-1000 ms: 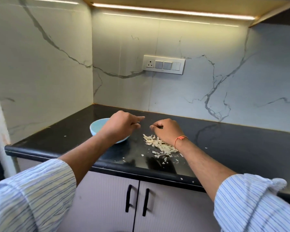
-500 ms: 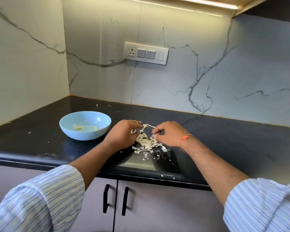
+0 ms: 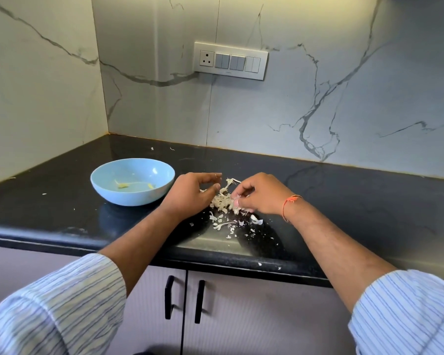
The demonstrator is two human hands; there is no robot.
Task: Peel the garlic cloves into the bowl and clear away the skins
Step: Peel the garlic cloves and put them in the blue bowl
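From my head camera I look down at a black counter (image 3: 344, 201) with marble walls behind it. My left hand (image 3: 190, 193) sits just left of a pile of garlic skins (image 3: 222, 201). Its fingers are bent and cupped against the side of the pile, and I cannot tell if they pinch any skin. My right hand (image 3: 260, 194) is on the other side of the pile. Its fingers curl down and pinch some of the skins. An orange thread (image 3: 290, 203) is tied round that wrist.

More little bits of skin (image 3: 223, 225) lie on the counter in front of the pile, closer to me. The light blue bowl (image 3: 108, 185) stands on the counter just left of my left hand. A few small yellow garlic pieces (image 3: 123, 185) lie in its bottom.

A white switch panel (image 3: 230, 61) is on the wall. Under the counter are two cupboard doors with black handles (image 3: 183, 301). My striped sleeves (image 3: 62, 303) are pushed up.
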